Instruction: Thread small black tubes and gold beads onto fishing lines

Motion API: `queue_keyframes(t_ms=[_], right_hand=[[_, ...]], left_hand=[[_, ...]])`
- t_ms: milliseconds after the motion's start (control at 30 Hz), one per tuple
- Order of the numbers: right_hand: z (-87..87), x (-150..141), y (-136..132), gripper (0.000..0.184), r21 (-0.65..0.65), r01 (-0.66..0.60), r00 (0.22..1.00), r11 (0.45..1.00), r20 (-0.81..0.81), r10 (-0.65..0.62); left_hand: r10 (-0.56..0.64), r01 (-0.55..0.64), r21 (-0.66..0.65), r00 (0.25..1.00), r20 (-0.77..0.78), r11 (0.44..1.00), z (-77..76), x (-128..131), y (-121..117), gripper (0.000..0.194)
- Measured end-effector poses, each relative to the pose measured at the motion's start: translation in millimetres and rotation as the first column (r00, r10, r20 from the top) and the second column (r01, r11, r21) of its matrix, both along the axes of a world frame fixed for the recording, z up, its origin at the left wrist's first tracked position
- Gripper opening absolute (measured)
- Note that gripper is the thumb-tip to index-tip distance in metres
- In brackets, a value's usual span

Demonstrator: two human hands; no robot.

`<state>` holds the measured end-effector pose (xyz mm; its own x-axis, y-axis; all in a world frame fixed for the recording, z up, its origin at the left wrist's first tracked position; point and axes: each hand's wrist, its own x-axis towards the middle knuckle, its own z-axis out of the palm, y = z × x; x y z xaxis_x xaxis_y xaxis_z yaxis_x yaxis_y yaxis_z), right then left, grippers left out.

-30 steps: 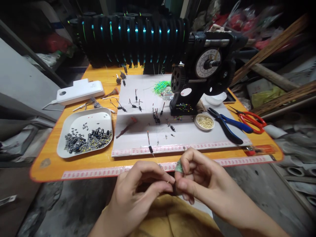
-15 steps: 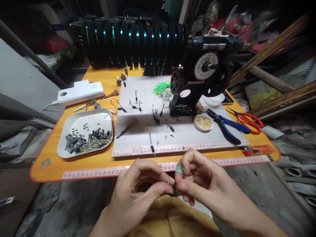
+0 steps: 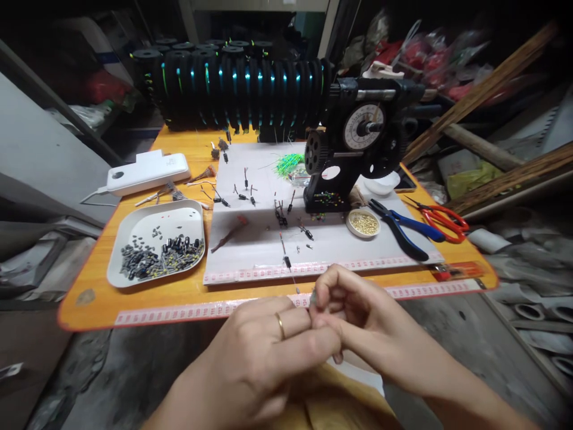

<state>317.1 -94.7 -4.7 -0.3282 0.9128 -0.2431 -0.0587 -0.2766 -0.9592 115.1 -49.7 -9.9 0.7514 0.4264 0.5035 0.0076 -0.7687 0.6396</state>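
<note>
My left hand [image 3: 268,352] and my right hand [image 3: 353,316] meet just below the near edge of the orange table [image 3: 179,298], fingers pinched together. Between the right fingertips shows a small green piece [image 3: 313,297]. A thin line with a small black float piece [image 3: 285,258] on it runs from my fingers up onto the white mat [image 3: 349,245]. My left hand wears a ring and partly hides what its fingers pinch. Both hands sit above yellow cloth [image 3: 322,400] on my lap.
A white tray [image 3: 134,222] of small dark parts lies at the left. A black winding machine with a dial [image 3: 358,134] and a row of black spools [image 3: 237,89] stand at the back. Blue pliers [image 3: 403,230], red scissors [image 3: 441,218], a dish of gold beads [image 3: 363,223] and a white power bank [image 3: 145,172] lie around.
My left hand has turned over and risen so its back faces me, closing tighter against the right. The float piece on the line has slid slightly to the right.
</note>
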Motion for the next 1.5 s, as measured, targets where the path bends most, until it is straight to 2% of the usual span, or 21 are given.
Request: queue_keyframes(t_ms=[100, 133, 267, 367, 433, 500, 567, 633, 733, 800, 867, 967, 1067, 1133, 1200, 1300, 1367, 1433, 1467, 1500], right_hand=[[2.0, -0.1, -5.9, 0.004, 0.212, 0.019, 0.975, 0.977, 0.214, -0.066], [2.1, -0.5, -8.9, 0.007, 0.305, 0.018, 0.949, 0.952, 0.294, -0.112], [-0.3, -4.0, -18.9, 0.028, 0.618, -0.045, 0.815, 0.785, 0.477, -0.329], [-1.7, -6.4, -20.6, 0.029, 0.721, -0.09, 0.734, 0.687, 0.514, -0.443], [-1.8, -6.6, -20.1, 0.029, 0.742, -0.104, 0.716, 0.662, 0.518, -0.468], [-1.3, -5.5, -19.7, 0.03, 0.745, -0.099, 0.72, 0.659, 0.511, -0.469], [-0.2, -3.4, -19.7, 0.031, 0.73, -0.069, 0.741, 0.68, 0.494, -0.454], [1.9, -0.4, -19.5, 0.03, 0.68, -0.024, 0.785, 0.733, 0.467, -0.408], [9.0, 4.9, -16.4, 0.028, 0.608, 0.009, 0.835, 0.794, 0.431, -0.341], [16.2, 8.5, -11.8, 0.026, 0.61, -0.01, 0.824, 0.792, 0.454, -0.34], [24.1, 11.7, -5.9, 0.025, 0.619, -0.063, 0.79, 0.783, 0.51, -0.34], [32.6, 15.1, 2.3, 0.025, 0.62, -0.143, 0.757, 0.771, 0.571, -0.319], [33.2, 16.7, 7.2, 0.025, 0.622, -0.143, 0.766, 0.77, 0.563, -0.312], [28.9, 15.9, 8.7, 0.024, 0.6, -0.098, 0.797, 0.794, 0.525, -0.298], [22.1, 12.4, 9.7, 0.023, 0.564, -0.026, 0.843, 0.826, 0.456, -0.286], [10.6, 1.1, 11.5, 0.025, 0.549, 0.139, 0.902, 0.824, 0.273, -0.334], [3.5, -7.4, 13.4, 0.028, 0.583, 0.282, 0.908, 0.762, 0.093, -0.408], [-2.4, -12.0, 15.7, 0.031, 0.688, 0.358, 0.889, 0.631, -0.045, -0.455], [-4.6, -11.8, 16.9, 0.033, 0.77, 0.313, 0.891, 0.556, -0.036, -0.452], [-6.3, -10.0, 18.3, 0.033, 0.853, 0.213, 0.896, 0.476, 0.024, -0.443]], left_hand=[[0.065, -0.039, -0.198, 0.99, 0.125, 0.979, -9.3, 1.9, -0.2, 0.041], [0.113, -0.065, -0.258, 0.978, 0.176, 0.964, -14.5, 2.2, -1.4, 0.04], [0.25, -0.106, -0.409, 0.914, 0.318, 0.906, -34.3, 3.7, -8.7, 0.035], [0.284, -0.098, -0.449, 0.885, 0.368, 0.888, -40.4, 5.8, -12.8, 0.038], [0.311, -0.114, -0.468, 0.875, 0.37, 0.876, -41.1, 7.6, -14.6, 0.04], [0.372, -0.175, -0.485, 0.861, 0.347, 0.857, -40.6, 10.0, -15.9, 0.043], [0.41, -0.24, -0.447, 0.848, 0.335, 0.862, -39.2, 13.3, -16.2, 0.052], [0.373, -0.265, -0.334, 0.869, 0.323, 0.905, -36.5, 17.4, -14.6, 0.065], [0.249, -0.24, -0.067, 0.933, 0.26, 0.968, -29.8, 22.4, -7.3, 0.074], [0.208, -0.231, 0.103, 0.958, 0.2, 0.967, -23.7, 23.0, 0.3, 0.069], [0.194, -0.224, 0.22, 0.969, 0.151, 0.949, -16.7, 21.3, 8.6, 0.056], [0.191, -0.215, 0.315, 0.976, 0.104, 0.924, -5.0, 16.7, 18.7, 0.031], [0.216, -0.242, 0.406, 0.97, 0.109, 0.881, 2.7, 13.4, 23.3, 0.024], [0.243, -0.264, 0.429, 0.964, 0.104, 0.864, 2.4, 13.0, 23.0, 0.022], [0.285, -0.304, 0.396, 0.952, 0.107, 0.866, -1.5, 13.9, 20.5, 0.018], [0.358, -0.377, 0.202, 0.925, 0.127, 0.904, -7.3, 15.9, 14.7, 0.017], [0.397, -0.404, 0.033, 0.907, 0.138, 0.914, -7.2, 15.9, 10.7, 0.019], [0.425, -0.415, -0.097, 0.894, 0.138, 0.905, -4.0, 13.9, 7.3, 0.02], [0.438, -0.42, -0.141, 0.889, 0.135, 0.897, -2.0, 12.3, 5.8, 0.021], [0.447, -0.423, -0.178, 0.886, 0.127, 0.889, -0.1, 10.3, 4.6, 0.021]])
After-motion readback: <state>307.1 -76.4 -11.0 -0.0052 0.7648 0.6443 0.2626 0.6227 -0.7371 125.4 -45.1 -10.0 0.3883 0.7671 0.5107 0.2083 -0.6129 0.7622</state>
